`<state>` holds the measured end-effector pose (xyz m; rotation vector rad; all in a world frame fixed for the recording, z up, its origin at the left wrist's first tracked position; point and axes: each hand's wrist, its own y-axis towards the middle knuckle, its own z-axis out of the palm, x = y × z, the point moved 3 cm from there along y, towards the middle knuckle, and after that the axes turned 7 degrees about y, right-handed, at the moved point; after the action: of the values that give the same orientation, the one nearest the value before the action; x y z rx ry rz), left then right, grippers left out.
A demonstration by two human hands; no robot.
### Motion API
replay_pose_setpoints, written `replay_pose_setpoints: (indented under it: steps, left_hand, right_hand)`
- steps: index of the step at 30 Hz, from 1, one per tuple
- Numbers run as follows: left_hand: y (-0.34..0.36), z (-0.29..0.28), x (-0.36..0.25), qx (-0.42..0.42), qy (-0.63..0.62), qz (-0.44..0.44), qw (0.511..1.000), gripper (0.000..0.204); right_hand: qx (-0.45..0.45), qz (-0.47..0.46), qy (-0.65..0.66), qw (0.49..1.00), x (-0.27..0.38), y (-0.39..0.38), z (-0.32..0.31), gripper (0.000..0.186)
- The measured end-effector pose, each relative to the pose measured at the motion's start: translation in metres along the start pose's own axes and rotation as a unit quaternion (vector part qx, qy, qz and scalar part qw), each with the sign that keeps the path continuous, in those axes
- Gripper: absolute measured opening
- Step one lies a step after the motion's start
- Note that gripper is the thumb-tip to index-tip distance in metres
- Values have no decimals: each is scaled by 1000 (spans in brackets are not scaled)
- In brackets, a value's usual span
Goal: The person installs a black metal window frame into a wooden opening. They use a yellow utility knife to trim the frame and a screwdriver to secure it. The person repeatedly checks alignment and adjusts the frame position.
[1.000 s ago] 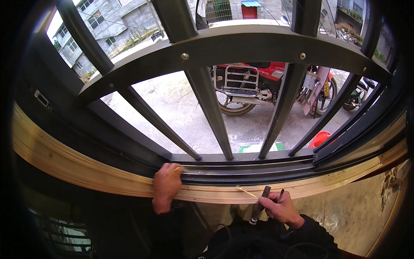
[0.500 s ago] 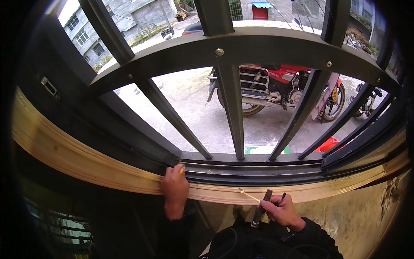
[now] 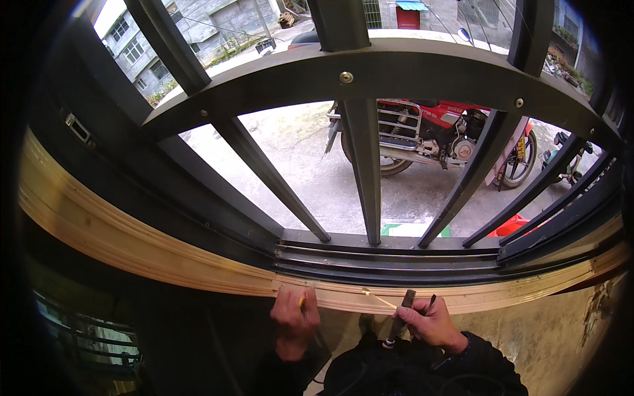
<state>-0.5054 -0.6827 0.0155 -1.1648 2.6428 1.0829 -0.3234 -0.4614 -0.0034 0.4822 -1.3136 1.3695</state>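
My left hand (image 3: 296, 315) is closed at the pale wooden trim (image 3: 370, 300) along the bottom of the window. A small yellow thing (image 3: 302, 301) shows between its fingers; its kind is hidden. Farther right, my right hand (image 3: 429, 325) is closed around a tool with a dark brown handle (image 3: 408, 300), tilted, with a light ring near its lower end. A thin yellow stick (image 3: 382, 300) with a shiny tip juts leftward from this hand over the trim. A slim black piece (image 3: 433, 299) also pokes up there.
Dark metal window bars (image 3: 362, 165) and a curved crossbar (image 3: 284, 82) stand just beyond my hands. A sliding track (image 3: 389, 264) runs behind the trim. Outside are a red motorcycle (image 3: 439, 135) and a red object (image 3: 512, 226). A stained wall (image 3: 528, 336) lies at lower right.
My left hand has moved right and nearer to me, from the track's left corner down onto the trim. My right hand keeps its hold almost in place. The view has shifted slightly.
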Motion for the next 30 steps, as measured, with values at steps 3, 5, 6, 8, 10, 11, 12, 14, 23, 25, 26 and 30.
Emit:
replay_pose_setpoints:
  steps: [3, 5, 6, 8, 10, 11, 12, 14, 23, 25, 26, 30]
  left_hand:
    - [-20, -9, -15, -42, -75, -6, 996, 21]
    - [-28, -6, -17, 36, -196, -93, 976, 25]
    - [-32, -3, -18, 77, -254, -139, 954, 27]
    - [-44, 6, -27, 156, -367, -242, 884, 23]
    - [-56, 17, -40, 224, -466, -325, 792, 25]
    - [-61, 23, -47, 249, -510, -356, 742, 29]
    - [-64, 29, -54, 270, -558, -384, 684, 33]
    - [-66, 35, -65, 246, -592, -403, 654, 35]
    - [-59, 44, -81, 131, -585, -433, 673, 24]
    - [-58, 39, -77, 104, -600, -442, 659, 27]
    - [-59, 38, -77, 114, -590, -447, 663, 27]
    - [-65, 40, -83, 143, -583, -450, 662, 26]
  right_hand:
    - [9, 8, -15, 1000, 4, 5, 2, 25]
    - [35, -15, -1, 999, 9, 6, 9, 23]
    - [32, -7, -8, 999, 10, 8, 12, 23]
    - [73, -36, -22, 996, 17, 10, 18, 20]
    - [108, -76, -54, 990, 20, 12, 25, 20]
    - [129, -59, -66, 988, 20, 12, 26, 20]
    - [138, -60, -66, 986, 19, 12, 28, 21]
    - [181, -72, -18, 981, 16, 11, 30, 22]
    - [181, -30, -45, 982, 5, 9, 14, 27]
    - [128, -11, -59, 990, 16, 7, -1, 29]
    - [111, -12, -116, 987, 24, 5, -13, 28]
    - [99, -158, -373, 909, 55, -2, -46, 17]
